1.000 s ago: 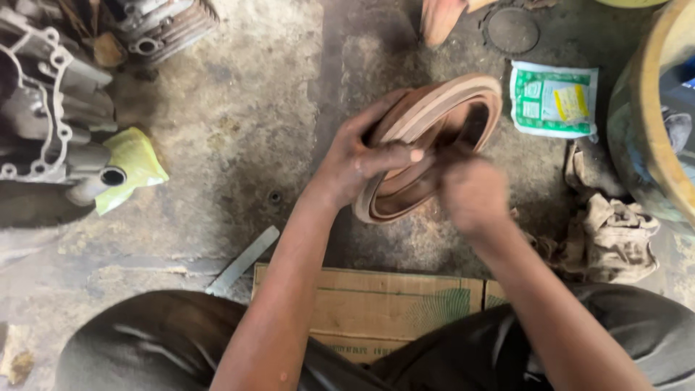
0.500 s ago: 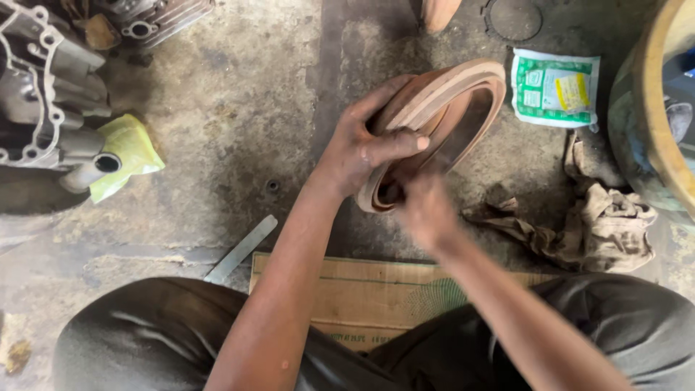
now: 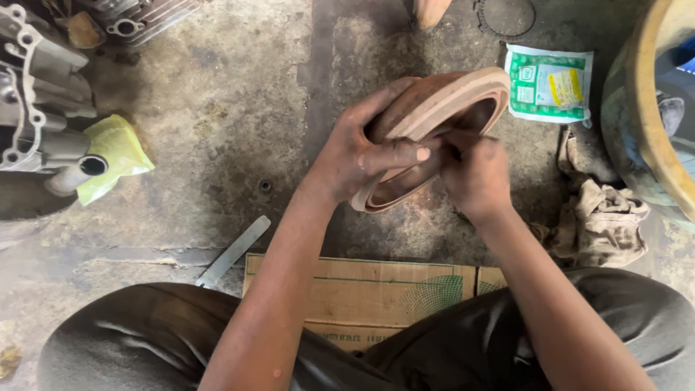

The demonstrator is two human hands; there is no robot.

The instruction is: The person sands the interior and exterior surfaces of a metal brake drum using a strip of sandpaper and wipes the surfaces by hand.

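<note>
Stack of tan ring-shaped gaskets [image 3: 441,108] is being held tilted above the concrete floor [image 3: 232,145]. Left hand [image 3: 358,156] is clamping the stack's near edge, thumb lying across it. Right hand [image 3: 474,174] is closed, fingertips pinching the inner rim. Green-and-white packet [image 3: 549,83] is lying just right of the stack, rag [image 3: 597,217] lower right of it, cardboard sheet [image 3: 362,289] below it, metal strip [image 3: 233,252] lower left, engine casing [image 3: 40,94] far left

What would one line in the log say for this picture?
left hand: grips brown ring | right hand: fingers at ring's inner edge | ring: tilted, above floor | nearby: rag, cardboard
</note>
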